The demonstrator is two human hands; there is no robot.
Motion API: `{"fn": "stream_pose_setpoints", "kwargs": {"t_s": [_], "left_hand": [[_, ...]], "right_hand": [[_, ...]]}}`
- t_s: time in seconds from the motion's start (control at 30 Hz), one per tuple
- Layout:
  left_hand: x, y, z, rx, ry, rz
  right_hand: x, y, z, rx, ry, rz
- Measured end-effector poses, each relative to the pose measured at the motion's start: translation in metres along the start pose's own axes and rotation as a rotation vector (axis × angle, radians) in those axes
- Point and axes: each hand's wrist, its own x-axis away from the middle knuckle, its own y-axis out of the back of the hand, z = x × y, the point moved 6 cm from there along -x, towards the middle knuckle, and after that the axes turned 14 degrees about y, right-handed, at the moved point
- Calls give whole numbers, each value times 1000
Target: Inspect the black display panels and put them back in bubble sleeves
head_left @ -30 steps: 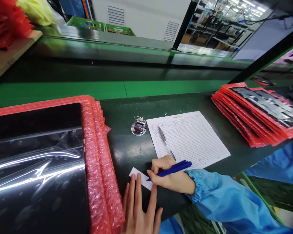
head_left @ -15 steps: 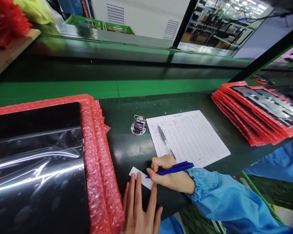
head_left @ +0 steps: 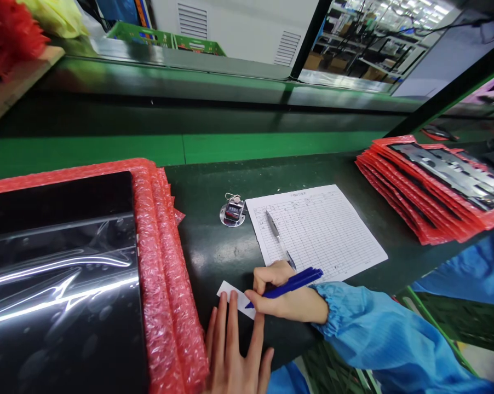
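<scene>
My right hand [head_left: 286, 296] grips a blue pen [head_left: 288, 283] with its tip on a small white paper slip [head_left: 231, 294] lying on the dark green bench. My left hand [head_left: 234, 350] lies flat with fingers stretched out, its fingertips pressing the slip's near edge. Just beyond the right hand lies a printed form sheet [head_left: 316, 230] with a grey pen [head_left: 276, 234] resting on it. A small metal tally counter [head_left: 233, 211] stands left of the sheet.
A glossy black panel [head_left: 58, 273] sits on a stack of red bubble wrap [head_left: 168, 273] at the left. More red-wrapped panels [head_left: 431, 191] are stacked at the right. A green conveyor belt [head_left: 189, 148] runs behind. Another person's blue sleeve [head_left: 472, 273] shows at the right edge.
The pen tip has shifted slightly on the slip; the hands otherwise stay in place. The view has drifted a little.
</scene>
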Motion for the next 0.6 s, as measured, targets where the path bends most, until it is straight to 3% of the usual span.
{"fn": "stream_pose_setpoints", "kwargs": {"t_s": [0.6], "left_hand": [[-1,-3,4,42,-11,-22]], "right_hand": [[-3,-2,0,-13,-19,-58]]}}
